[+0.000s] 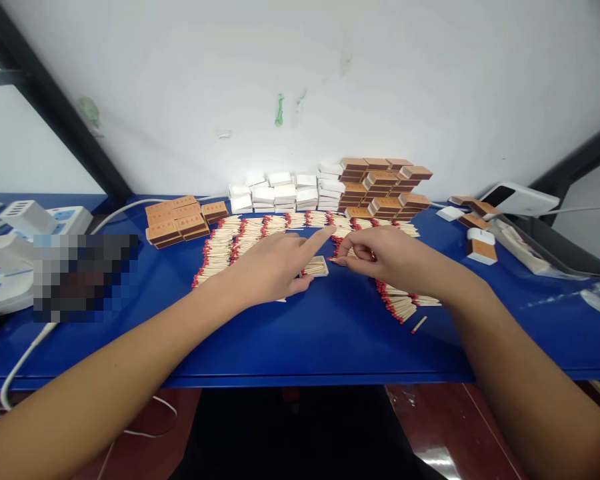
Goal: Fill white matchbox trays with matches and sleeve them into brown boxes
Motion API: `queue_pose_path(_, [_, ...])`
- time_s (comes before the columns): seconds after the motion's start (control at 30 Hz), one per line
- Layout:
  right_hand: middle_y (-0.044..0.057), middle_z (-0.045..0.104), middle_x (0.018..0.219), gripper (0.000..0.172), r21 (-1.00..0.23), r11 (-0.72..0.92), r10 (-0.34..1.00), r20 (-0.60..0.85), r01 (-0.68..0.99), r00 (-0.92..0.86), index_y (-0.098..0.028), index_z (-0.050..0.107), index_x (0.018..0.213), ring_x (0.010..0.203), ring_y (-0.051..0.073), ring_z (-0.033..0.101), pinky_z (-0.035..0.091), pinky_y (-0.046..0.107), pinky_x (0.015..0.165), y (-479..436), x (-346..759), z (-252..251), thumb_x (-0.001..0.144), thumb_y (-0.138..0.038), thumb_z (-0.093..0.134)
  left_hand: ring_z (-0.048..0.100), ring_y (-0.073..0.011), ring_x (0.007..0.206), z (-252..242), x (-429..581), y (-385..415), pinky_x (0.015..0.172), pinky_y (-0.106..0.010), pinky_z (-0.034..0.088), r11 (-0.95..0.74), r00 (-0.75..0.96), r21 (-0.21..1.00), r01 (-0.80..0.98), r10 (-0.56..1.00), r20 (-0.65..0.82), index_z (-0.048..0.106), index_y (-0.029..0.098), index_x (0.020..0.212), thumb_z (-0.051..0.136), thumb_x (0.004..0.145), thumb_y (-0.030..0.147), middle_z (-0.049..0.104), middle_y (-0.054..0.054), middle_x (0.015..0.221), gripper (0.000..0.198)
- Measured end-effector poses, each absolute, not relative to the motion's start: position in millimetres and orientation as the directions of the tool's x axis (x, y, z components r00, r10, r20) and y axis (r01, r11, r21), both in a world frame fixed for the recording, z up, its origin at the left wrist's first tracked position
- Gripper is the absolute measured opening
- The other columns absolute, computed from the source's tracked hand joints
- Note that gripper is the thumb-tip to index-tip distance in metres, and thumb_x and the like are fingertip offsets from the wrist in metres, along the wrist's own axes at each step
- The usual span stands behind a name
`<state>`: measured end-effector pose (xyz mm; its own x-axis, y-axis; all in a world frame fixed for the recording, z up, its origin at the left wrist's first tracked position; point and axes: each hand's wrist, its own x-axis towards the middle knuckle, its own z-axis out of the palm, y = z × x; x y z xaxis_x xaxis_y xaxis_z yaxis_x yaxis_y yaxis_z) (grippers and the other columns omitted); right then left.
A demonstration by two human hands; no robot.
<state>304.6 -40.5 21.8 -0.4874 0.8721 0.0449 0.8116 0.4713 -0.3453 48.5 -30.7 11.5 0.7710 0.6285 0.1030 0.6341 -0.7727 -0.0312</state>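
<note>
My left hand (275, 267) grips a small white matchbox tray (320, 267) by its left end, index finger stretched out above it. Some matches lie inside the tray, partly hidden by the fingers. Just right of the tray, my right hand (375, 252) is closed in a pinch, with a red match head showing at its fingertips. How many matches it holds is hidden. Rows of red-tipped matches (220, 247) spread behind and left of my left hand. More matches (397, 303) lie under and beside my right wrist, and a single match (419, 325) lies apart.
White trays (275, 193) and brown matchboxes (375, 187) are stacked against the wall. Another group of matchboxes (177, 220) sits at the left. Power strips (10, 267) and cables occupy the far left. A white device (520, 199) and a dark tray (555, 247) stand at the right.
</note>
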Motion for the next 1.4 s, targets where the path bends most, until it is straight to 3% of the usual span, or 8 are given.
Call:
queue_pose_path(0.13, [-0.001,0.055,0.068,0.021,-0.337,0.544,0.838,0.175,0.768,-0.517,-0.023,0.068,0.091,0.062,0.017,0.048,0.032,0.032,0.064,-42,294,14,0.102,-0.038,0.06,0.073,-0.0301,0.105,8,49,-32,0.086,-0.036,0.051,-0.796,0.791,0.002,0.605,0.602,0.113,0.023,0.015,0.175,0.067,0.105,0.03,0.077,-0.013,0.114,0.084])
queue_pose_path(0.33, [0.001,0.058,0.071,0.022,-0.319,0.603,0.797,0.194,0.732,-0.572,-0.019,0.073,0.103,0.064,0.018,0.05,0.035,0.031,0.066,-44,279,2,0.105,-0.037,0.06,0.073,-0.0298,0.107,6,49,-30,0.091,-0.038,0.052,-0.801,0.792,0.059,0.596,0.598,0.119,0.022,0.016,0.175,0.066,0.105,0.029,0.077,-0.013,0.117,0.083])
queue_pose_path(0.43, [0.0,0.059,0.069,0.024,-0.303,0.572,0.82,0.214,0.762,-0.53,-0.02,0.074,0.097,0.062,0.017,0.05,0.032,0.031,0.065,-42,288,11,0.105,-0.036,0.059,0.073,-0.0292,0.106,6,47,-29,0.087,-0.035,0.052,-0.794,0.784,0.053,0.606,0.607,0.125,0.022,0.019,0.174,0.066,0.104,0.03,0.077,-0.011,0.115,0.084])
queue_pose_path(0.57, [0.001,0.06,0.063,0.028,-0.249,0.43,0.903,0.115,0.868,-0.414,-0.021,0.077,0.084,0.06,0.017,0.052,0.032,0.033,0.063,-40,309,27,0.101,-0.038,0.064,0.073,-0.0288,0.106,9,47,-30,0.086,-0.034,0.052,-0.781,0.775,0.023,0.624,0.622,0.114,0.021,0.022,0.175,0.066,0.104,0.028,0.078,-0.01,0.115,0.085])
queue_pose_path(0.7, [0.001,0.067,0.064,0.022,-0.273,0.408,0.9,-0.041,0.871,-0.435,-0.023,0.083,0.091,0.058,0.017,0.055,0.036,0.033,0.062,-38,320,29,0.098,-0.034,0.065,0.073,-0.0295,0.11,12,47,-31,0.086,-0.034,0.052,-0.768,0.764,0.014,0.641,0.639,0.093,0.02,0.021,0.176,0.067,0.105,0.028,0.078,-0.011,0.118,0.086])
queue_pose_path(0.83, [0.002,0.074,0.072,0.022,-0.276,0.421,0.886,-0.078,0.864,-0.456,-0.023,0.084,0.096,0.061,0.018,0.061,0.04,0.032,0.062,-37,318,24,0.096,-0.029,0.063,0.072,-0.0298,0.113,12,48,-30,0.09,-0.035,0.052,-0.766,0.763,0.024,0.642,0.641,0.08,0.018,0.02,0.177,0.065,0.105,0.027,0.077,-0.012,0.121,0.086])
queue_pose_path(1.2, [-0.001,0.062,0.066,0.015,-0.245,0.414,0.89,-0.095,0.877,-0.446,-0.023,0.077,0.087,0.058,0.016,0.051,0.033,0.033,0.061,-35,313,16,0.094,-0.026,0.064,0.072,-0.0309,0.111,13,49,-31,0.088,-0.035,0.051,-0.759,0.757,0.002,0.652,0.65,0.068,0.021,0.02,0.177,0.066,0.105,0.028,0.077,-0.012,0.118,0.085])
queue_pose_path(1.4, [-0.004,0.049,0.06,0.024,-0.377,0.463,0.874,0.043,0.802,-0.484,-0.023,0.076,0.091,0.055,0.015,0.043,0.029,0.033,0.06,-41,308,20,0.098,-0.042,0.064,0.072,-0.0302,0.108,11,49,-31,0.086,-0.035,0.05,-0.772,0.768,0.012,0.636,0.635,0.084,0.023,0.018,0.176,0.068,0.105,0.028,0.077,-0.012,0.117,0.084])
